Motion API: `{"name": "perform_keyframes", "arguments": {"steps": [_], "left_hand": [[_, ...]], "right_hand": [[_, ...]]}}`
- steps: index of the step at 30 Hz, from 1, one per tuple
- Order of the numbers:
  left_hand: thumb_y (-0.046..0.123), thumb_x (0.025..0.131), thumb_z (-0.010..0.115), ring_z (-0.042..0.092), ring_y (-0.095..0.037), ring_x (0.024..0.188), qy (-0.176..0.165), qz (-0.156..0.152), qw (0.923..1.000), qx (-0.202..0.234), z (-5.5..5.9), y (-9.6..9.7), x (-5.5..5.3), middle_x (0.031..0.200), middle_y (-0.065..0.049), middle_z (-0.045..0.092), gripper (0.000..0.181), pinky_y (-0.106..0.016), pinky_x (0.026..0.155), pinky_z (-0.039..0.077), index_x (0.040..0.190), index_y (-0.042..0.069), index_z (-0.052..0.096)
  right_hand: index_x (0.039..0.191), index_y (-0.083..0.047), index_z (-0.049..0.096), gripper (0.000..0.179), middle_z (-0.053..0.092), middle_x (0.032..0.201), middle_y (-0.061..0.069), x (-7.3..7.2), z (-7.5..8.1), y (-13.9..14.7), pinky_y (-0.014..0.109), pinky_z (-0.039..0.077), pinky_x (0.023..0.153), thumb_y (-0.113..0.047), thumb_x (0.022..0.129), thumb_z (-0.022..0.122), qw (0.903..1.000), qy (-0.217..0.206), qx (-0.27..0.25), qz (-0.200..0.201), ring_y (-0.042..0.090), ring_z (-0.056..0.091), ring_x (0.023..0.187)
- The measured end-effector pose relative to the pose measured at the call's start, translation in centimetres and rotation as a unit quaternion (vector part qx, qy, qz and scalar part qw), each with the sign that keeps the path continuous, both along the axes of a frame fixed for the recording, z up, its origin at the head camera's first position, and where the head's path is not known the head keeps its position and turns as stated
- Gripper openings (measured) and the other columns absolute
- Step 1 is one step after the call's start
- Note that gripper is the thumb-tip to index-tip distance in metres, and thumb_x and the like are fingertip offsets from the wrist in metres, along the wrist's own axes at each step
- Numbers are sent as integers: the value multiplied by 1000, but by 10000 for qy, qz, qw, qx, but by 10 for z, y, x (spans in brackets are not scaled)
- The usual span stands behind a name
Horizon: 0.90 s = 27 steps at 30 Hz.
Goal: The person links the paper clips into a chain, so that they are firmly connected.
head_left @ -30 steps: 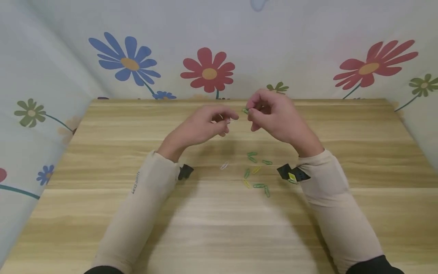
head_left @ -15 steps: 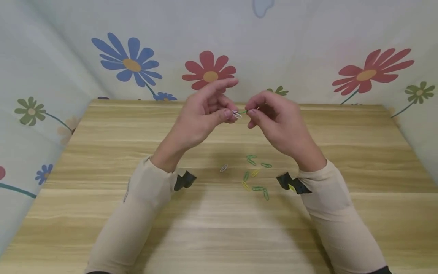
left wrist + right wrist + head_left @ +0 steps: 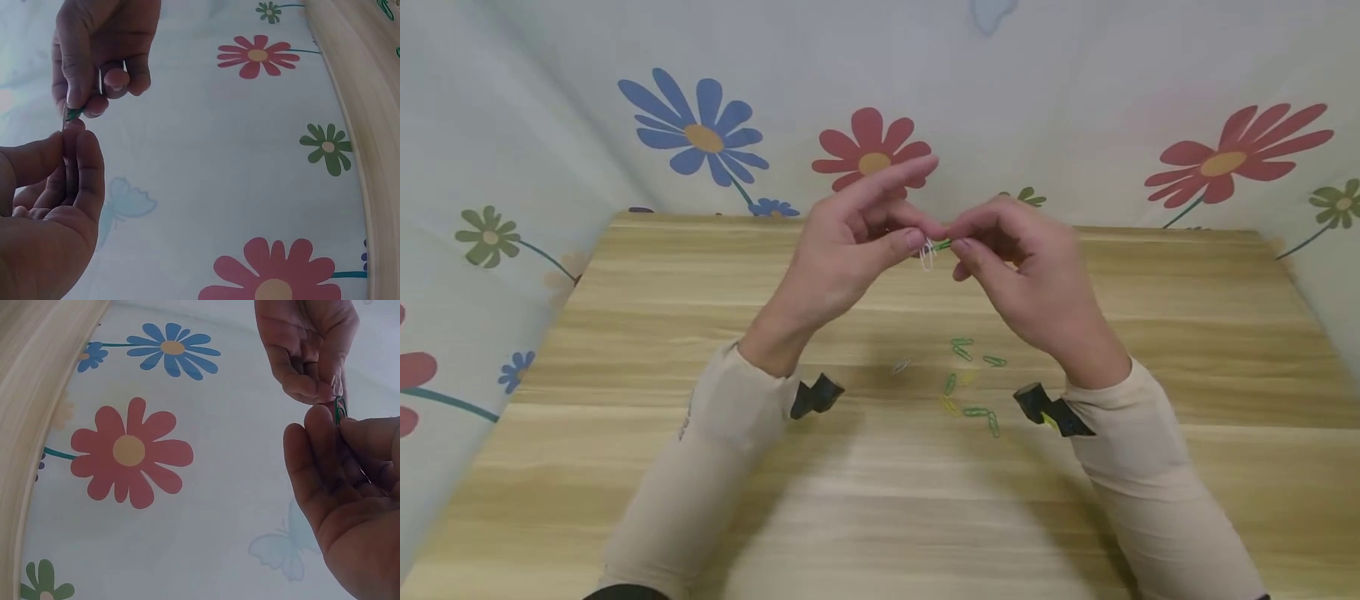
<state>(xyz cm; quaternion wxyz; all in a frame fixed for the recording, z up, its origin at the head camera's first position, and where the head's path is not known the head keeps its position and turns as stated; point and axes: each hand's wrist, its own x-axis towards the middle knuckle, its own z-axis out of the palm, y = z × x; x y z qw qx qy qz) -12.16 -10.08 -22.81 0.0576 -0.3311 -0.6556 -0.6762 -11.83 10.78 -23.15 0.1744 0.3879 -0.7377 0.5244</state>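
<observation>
White paper clips [image 3: 927,256] hang at the fingertips of my left hand [image 3: 850,250], pinched between thumb and finger; how many there are is hard to tell. My right hand [image 3: 1018,271] pinches a green paper clip [image 3: 943,245], whose free end touches the white ones. In the right wrist view the loop of the green paper clip [image 3: 340,407] sticks up past the thumb toward the other hand. Both hands are raised above the table's far part, their fingertips nearly meeting. Fingers partly hide where the clips touch.
Below the hands, several green paper clips [image 3: 976,412] and a few yellow paper clips [image 3: 950,403] lie scattered on the wooden table [image 3: 880,500]. A single white paper clip [image 3: 901,366] lies left of them. A flower-printed cloth [image 3: 1000,100] stands behind the table.
My left hand has risen and turned, index finger now extended, bringing the white clips into sight. The green clip has come up against them, and the hands are closer together.
</observation>
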Motion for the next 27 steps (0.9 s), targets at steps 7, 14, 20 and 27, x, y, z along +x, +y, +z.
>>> {"name": "perform_keyframes", "arguments": {"steps": [7, 14, 20, 27], "left_hand": [[-18, 91, 60, 63, -33, 77, -208, -492, 9985, -74, 3, 3, -1, 116, -21, 58, 67, -37, 74, 55, 152, -4, 37], [-9, 91, 60, 61, -31, 83, -722, -696, 9930, -623, 3, -4, -1, 109, -18, 62, 65, -33, 74, 52, 152, 1, 40], [-1, 92, 56, 54, -33, 82, -1367, -581, 9852, -861, 2, -2, -3, 92, -18, 60, 38, -34, 69, 50, 129, -2, 62], [4, 101, 54, 53, -29, 69, -1723, -504, 9758, -1247, 1, -5, -1, 100, -12, 65, 23, -40, 75, 54, 115, -6, 69]], "right_hand": [[96, 12, 65, 11, 65, 88, 14, 2, 1, -1, 25, 56, 68, 18, 87, 65, 9971, 727, 71, -215, 15, 65, 70], [95, 9, 65, 10, 64, 86, 14, 3, 4, -2, 22, 55, 70, 16, 87, 67, 9931, 1077, 355, -287, 15, 65, 71], [97, 10, 66, 9, 65, 88, 16, 2, 5, 3, 22, 55, 70, 13, 89, 68, 9942, 894, 520, -289, 15, 66, 72], [97, 9, 66, 8, 66, 89, 14, 2, 5, 3, 23, 55, 70, 11, 90, 68, 9955, 706, 574, -273, 13, 67, 72]]}}
